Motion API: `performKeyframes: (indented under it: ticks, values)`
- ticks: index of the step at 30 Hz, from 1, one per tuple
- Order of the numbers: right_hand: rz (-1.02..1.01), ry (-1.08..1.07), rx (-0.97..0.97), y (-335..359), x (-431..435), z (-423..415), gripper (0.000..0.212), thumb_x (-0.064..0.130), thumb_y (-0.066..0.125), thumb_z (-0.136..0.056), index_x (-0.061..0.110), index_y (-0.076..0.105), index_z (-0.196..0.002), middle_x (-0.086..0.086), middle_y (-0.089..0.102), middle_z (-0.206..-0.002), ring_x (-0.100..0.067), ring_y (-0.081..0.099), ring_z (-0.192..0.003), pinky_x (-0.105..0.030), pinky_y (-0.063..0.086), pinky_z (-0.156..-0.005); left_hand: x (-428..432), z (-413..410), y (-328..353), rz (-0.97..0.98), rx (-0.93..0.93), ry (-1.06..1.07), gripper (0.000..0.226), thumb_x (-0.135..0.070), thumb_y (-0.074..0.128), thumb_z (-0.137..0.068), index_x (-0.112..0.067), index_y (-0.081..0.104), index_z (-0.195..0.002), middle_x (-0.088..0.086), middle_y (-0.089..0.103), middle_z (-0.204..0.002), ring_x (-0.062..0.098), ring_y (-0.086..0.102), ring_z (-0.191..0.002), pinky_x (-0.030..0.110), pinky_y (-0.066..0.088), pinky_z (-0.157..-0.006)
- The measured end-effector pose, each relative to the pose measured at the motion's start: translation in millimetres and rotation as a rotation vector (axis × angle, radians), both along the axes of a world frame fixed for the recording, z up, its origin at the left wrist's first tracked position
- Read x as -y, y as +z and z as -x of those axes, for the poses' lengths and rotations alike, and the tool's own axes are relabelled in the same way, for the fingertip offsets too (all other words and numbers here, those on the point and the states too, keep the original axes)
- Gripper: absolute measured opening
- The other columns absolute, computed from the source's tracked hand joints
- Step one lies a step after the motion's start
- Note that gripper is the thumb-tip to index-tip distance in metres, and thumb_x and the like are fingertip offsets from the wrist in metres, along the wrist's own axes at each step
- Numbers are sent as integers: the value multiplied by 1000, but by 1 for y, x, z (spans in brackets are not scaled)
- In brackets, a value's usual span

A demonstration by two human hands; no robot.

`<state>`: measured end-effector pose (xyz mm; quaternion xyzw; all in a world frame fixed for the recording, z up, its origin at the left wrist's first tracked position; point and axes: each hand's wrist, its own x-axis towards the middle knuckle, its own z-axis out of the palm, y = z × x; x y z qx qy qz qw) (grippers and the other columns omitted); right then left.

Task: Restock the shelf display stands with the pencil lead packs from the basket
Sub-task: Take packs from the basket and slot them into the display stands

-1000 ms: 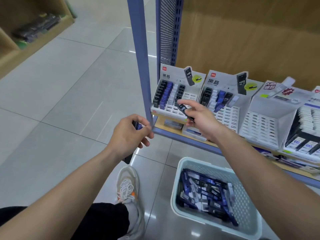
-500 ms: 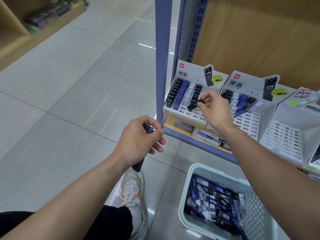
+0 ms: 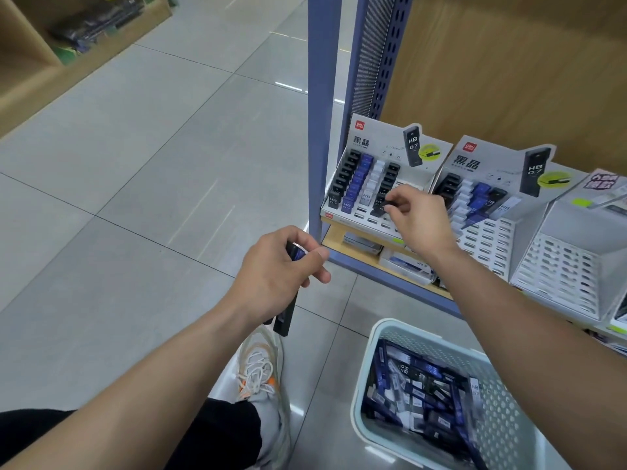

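Observation:
A pale green basket (image 3: 380,337) on the floor at lower right holds several black, blue and white pencil lead packs (image 3: 420,385). My right hand (image 3: 419,220) pinches a black lead pack (image 3: 390,204) at the front of the fourth column of the left display stand (image 3: 366,144). That stand has rows of black, blue and white packs. My left hand (image 3: 276,271) grips a few dark lead packs (image 3: 286,313) in front of the shelf post. A second display stand (image 3: 481,164) to the right is partly filled.
The blue shelf post (image 3: 319,113) rises just left of the stands. An empty white stand (image 3: 570,259) sits further right. Boxes lie on the lower shelf (image 3: 359,244). My shoe (image 3: 261,371) is on the grey tiled floor. Another wooden shelf (image 3: 78,25) stands far left.
My right hand moved from the stand's lower edge up and left to the fourth column with the black pack. The view shifted left and closer. My left hand kept its packs.

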<state>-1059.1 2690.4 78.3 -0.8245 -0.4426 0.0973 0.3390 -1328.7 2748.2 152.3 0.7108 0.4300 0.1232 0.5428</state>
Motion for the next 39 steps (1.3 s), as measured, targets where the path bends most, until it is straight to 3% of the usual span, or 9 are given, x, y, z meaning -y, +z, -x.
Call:
performKeyframes:
  ticks: [3,6,12,16,20,23,29,32,39]
  values:
    - [33,69,95,1,-7,3,21,11,62,-97,14,73,-115,-1,74,-106,-16,69,-94,-34,55,-94,-2,0,-1,-24,10,25,13,-40,66,-94,-28,63,-90,-14,77,-77,5,46,-55,21,45,-52]
    - [117,79,94,2,-10,6,28,8,55,-99,13,72,-121,-6,73,-117,-22,68,-105,-36,52,-100,-4,0,-1,-31,39,48,15,-39,66,-94,-26,63,-88,-14,77,-75,4,38,-47,11,37,-46]
    - [26,-17,20,32,12,30,27,18,59,-98,19,70,-123,2,68,-112,-12,64,-91,-33,54,-89,-3,-6,3,-27,58,57,17,-41,67,-94,-26,62,-86,-12,76,-74,2,38,-44,9,36,-47]
    - [-103,133,-363,67,60,102,10,31,63,-94,34,72,-91,13,71,-84,-4,65,-79,-16,51,-70,1,-12,8,-36,86,62,19,-39,68,-94,-25,62,-83,-9,76,-72,3,36,-42,10,34,-45]
    - [-101,110,-672,76,88,160,13,38,73,-86,32,66,-95,3,74,-80,-20,72,-76,-41,58,-78,11,-18,16,-55,100,66,22,-41,69,-93,-22,64,-83,-3,74,-66,10,42,-47,18,39,-50]
    - [-126,23,-736,78,93,173,22,31,82,-81,25,64,-92,-2,74,-79,-24,72,-74,-51,58,-79,19,-21,23,-71,138,73,26,-40,69,-94,-19,65,-80,-3,74,-66,1,50,-51,23,39,-62]
    - [-120,47,-790,88,104,172,29,10,84,-78,24,62,-91,2,71,-70,-16,66,-63,-46,59,-74,35,-30,34,-151,137,8,25,-44,69,-92,-22,66,-81,-7,75,-67,-1,53,-56,15,44,-61]
    - [-131,78,-756,96,120,159,22,6,75,-88,21,67,-103,2,71,-74,-15,67,-66,-31,56,-65,38,-33,40,-174,153,-40,26,-45,69,-92,-21,66,-84,-5,74,-67,7,60,-60,22,50,-64]
    - [-151,24,-797,103,152,133,27,0,49,-102,13,67,-117,-9,65,-85,-14,60,-61,-27,49,-58,35,-31,42,-200,163,-181,15,-35,77,-88,-22,73,-86,-17,59,-63,-1,49,-53,15,37,-54]
